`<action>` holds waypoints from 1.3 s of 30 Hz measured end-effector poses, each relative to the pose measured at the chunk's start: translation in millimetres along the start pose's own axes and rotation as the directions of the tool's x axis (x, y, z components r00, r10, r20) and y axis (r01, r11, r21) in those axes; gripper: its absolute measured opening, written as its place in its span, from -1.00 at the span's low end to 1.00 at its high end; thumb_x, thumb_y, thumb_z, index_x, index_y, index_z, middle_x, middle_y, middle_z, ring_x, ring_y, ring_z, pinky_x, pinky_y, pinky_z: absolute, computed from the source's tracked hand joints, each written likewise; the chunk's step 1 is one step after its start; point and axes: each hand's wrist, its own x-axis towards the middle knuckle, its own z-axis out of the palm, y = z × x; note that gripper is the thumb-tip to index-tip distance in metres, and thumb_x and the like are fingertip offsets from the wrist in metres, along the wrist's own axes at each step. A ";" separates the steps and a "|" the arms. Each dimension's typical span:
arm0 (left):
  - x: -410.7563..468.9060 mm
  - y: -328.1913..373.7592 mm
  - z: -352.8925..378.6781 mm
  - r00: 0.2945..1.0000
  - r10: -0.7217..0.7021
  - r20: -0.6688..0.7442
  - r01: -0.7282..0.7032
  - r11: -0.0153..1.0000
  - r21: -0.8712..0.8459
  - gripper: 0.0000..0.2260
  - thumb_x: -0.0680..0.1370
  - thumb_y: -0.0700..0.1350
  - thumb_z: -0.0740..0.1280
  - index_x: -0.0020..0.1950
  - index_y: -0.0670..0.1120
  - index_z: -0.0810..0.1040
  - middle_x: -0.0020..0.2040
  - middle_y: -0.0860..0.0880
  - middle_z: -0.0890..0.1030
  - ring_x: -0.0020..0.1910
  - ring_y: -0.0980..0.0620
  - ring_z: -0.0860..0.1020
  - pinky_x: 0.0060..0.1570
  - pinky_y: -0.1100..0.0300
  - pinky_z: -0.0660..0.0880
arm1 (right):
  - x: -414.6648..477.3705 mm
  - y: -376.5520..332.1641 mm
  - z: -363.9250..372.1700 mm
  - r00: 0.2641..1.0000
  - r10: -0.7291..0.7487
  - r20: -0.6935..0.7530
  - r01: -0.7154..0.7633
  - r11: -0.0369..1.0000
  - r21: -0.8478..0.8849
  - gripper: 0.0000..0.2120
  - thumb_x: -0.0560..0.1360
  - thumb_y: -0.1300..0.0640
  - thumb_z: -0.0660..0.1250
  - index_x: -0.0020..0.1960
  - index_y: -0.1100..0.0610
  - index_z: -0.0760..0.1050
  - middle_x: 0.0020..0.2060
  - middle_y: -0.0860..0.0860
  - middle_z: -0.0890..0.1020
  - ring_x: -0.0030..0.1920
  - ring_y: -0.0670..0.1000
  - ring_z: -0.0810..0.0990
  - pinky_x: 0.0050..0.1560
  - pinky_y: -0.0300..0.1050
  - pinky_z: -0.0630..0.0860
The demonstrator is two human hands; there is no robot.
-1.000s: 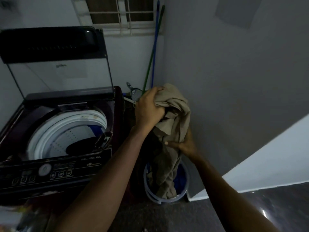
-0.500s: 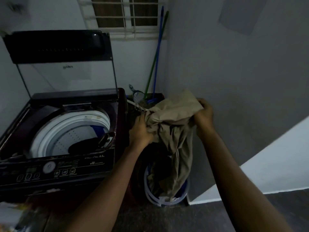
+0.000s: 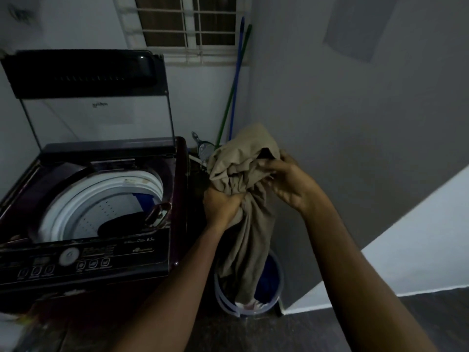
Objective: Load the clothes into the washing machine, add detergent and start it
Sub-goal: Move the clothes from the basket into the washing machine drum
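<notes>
Grip on beige garment: clutching its middle with left hand, bunching its top with right hand, holding it just right of washing machine.

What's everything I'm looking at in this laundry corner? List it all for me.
washing machine: one, dark maroon and black, on the left, lid raised
drum: one, white, open, inside the machine
dark garment: one, black, lying in the drum
beige garment: one, held bunched above the bucket, its lower end hanging into it
bucket: one, blue, on the floor right of the machine, more clothes inside
poles: two, one blue and one green, leaning in the corner
window: one, white bars, top centre
left hand: grips the beige garment low down
right hand: grips the beige garment near its top
</notes>
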 end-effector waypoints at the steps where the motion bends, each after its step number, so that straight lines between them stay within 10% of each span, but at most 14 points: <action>1: 1.4 1.0 -1.7 1.000 -0.004 -0.027 0.004 1.000 0.005 -0.54 0.24 0.04 0.55 0.12 0.07 0.61 -0.09 0.25 0.56 -0.10 0.19 0.56 -0.11 0.40 0.45 | -3.6 2.7 -12.7 0.998 -0.062 0.028 0.066 0.979 -0.192 -0.41 0.38 0.28 0.45 0.38 0.11 0.39 0.25 0.07 0.57 0.23 0.07 0.56 0.18 -0.02 0.55; 4: 2.8 7.7 -6.0 0.996 -0.029 -0.079 0.026 0.999 -0.043 -0.54 0.22 0.04 0.53 0.10 0.05 0.63 -0.14 0.26 0.57 -0.07 0.13 0.60 -0.13 0.34 0.48 | -19.0 32.0 -45.8 0.993 -0.094 -0.067 0.037 0.808 -0.588 -0.06 0.19 -0.01 0.58 0.48 -0.13 0.24 0.45 -0.15 0.32 0.41 -0.10 0.29 0.38 0.00 0.35; 9: 4.9 23.5 -14.0 0.990 -0.137 -0.043 0.119 0.949 -0.292 -0.53 0.21 -0.10 0.56 0.12 -0.01 0.65 0.06 0.07 0.68 0.05 0.07 0.63 0.10 0.12 0.57 | -30.4 113.1 -72.3 0.991 0.107 -0.084 -0.135 0.844 -0.520 0.30 0.02 -0.01 0.71 0.51 -0.28 -0.04 0.41 -0.28 0.22 0.34 -0.16 0.30 0.17 -0.23 0.50; 17: 14.8 35.1 -42.9 0.996 -0.077 0.039 0.086 0.919 -0.384 -0.53 0.27 -0.19 0.56 0.16 -0.03 0.64 0.11 0.06 0.67 0.09 0.04 0.63 0.10 0.11 0.57 | -8.8 162.2 -51.8 0.946 -0.128 -0.297 -0.081 0.794 -0.602 -0.73 0.55 0.13 0.35 0.24 0.11 0.48 0.17 0.05 0.57 0.13 0.02 0.56 -0.01 -0.30 0.46; 21: 28.8 12.7 -71.5 0.997 -0.081 -0.006 0.079 0.984 -0.160 -0.42 0.25 -0.08 0.61 0.26 0.02 0.58 0.20 0.08 0.62 0.15 0.06 0.57 0.18 0.14 0.50 | -13.8 115.6 -62.3 0.875 -0.339 -0.345 0.017 0.734 -0.679 -0.73 0.46 0.17 0.26 0.09 0.28 0.56 -0.11 0.06 0.59 -0.17 -0.13 0.58 -0.27 -0.45 0.43; 25: 27.2 -5.9 -79.8 0.997 -0.073 -0.020 0.074 0.994 0.081 -0.73 0.26 -0.03 0.55 -0.12 0.18 0.59 -0.12 0.21 0.61 0.02 -0.02 0.62 -0.11 0.28 0.48 | 3.3 64.6 -56.0 0.789 -0.450 -0.419 0.040 0.717 -0.695 -0.88 0.43 0.30 0.36 -0.03 0.22 0.55 -0.13 0.16 0.64 -0.24 -0.11 0.52 -0.30 -0.48 0.43; 31: 17.1 -8.0 -57.4 0.985 0.083 0.149 -0.130 0.932 0.338 -0.18 0.31 0.10 0.55 0.49 0.05 0.26 0.45 -0.04 0.39 0.36 -0.07 0.42 0.32 0.01 0.41 | 19.5 36.4 6.0 0.879 -0.218 -0.425 0.043 0.922 -0.384 -0.78 0.51 0.33 0.27 0.15 0.20 0.46 0.05 0.18 0.60 0.04 0.17 0.59 0.07 0.03 0.56; 35: 11.5 -9.1 -53.4 0.941 0.079 0.329 -0.111 0.990 0.081 -0.24 0.26 -0.15 0.66 0.40 -0.16 0.44 0.32 -0.05 0.54 0.33 -0.03 0.49 0.32 -0.01 0.46 | 12.6 18.4 31.7 0.961 -0.083 -0.263 0.041 0.986 -0.162 -0.53 0.47 0.47 0.18 0.34 0.20 0.38 0.18 0.21 0.55 0.13 0.22 0.57 0.10 0.09 0.56; 39: 3.0 4.0 -43.1 0.941 0.166 0.295 -0.104 0.972 -0.213 -0.26 0.25 -0.13 0.65 0.36 -0.25 0.45 0.23 0.08 0.61 0.24 0.14 0.56 0.19 0.23 0.52 | 6.5 3.2 47.4 0.992 -0.014 -0.127 0.016 1.000 0.011 -0.67 0.46 0.33 0.10 0.12 0.21 0.54 0.01 0.18 0.62 0.05 0.18 0.59 0.13 0.10 0.53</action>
